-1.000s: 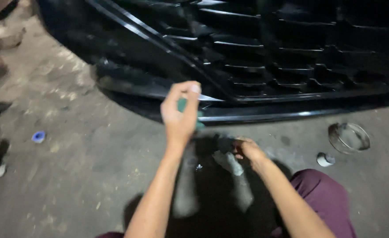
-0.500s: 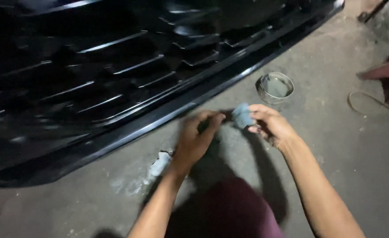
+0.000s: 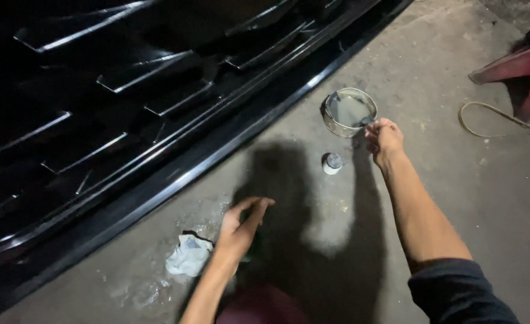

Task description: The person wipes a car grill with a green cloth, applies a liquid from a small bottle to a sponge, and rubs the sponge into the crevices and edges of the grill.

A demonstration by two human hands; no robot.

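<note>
**Hands over the concrete beside the grille**

Right hand (image 3: 384,139) reaches to the rim of the round metal tin (image 3: 349,111), fingers pinched on something small and dark. Left hand (image 3: 241,228) hovers with loose, open fingers, near a crumpled white rag (image 3: 188,255). Between the hands sits a small white cap (image 3: 332,163). A black car grille (image 3: 127,108) lies along the floor (image 3: 457,198), just beyond the tin.

We found the grille panel (image 3: 127,120) lying on the floor (image 3: 457,198) along its far left side. The round tin (image 3: 349,111) stood just before the panel's edge, the small cap (image 3: 332,163) near it. The crumpled rag (image 3: 188,255) lay left of the left hand (image 3: 241,231); the right hand (image 3: 385,139) touched the tin's rim. A hose (image 3: 499,120) lay far right.
</note>
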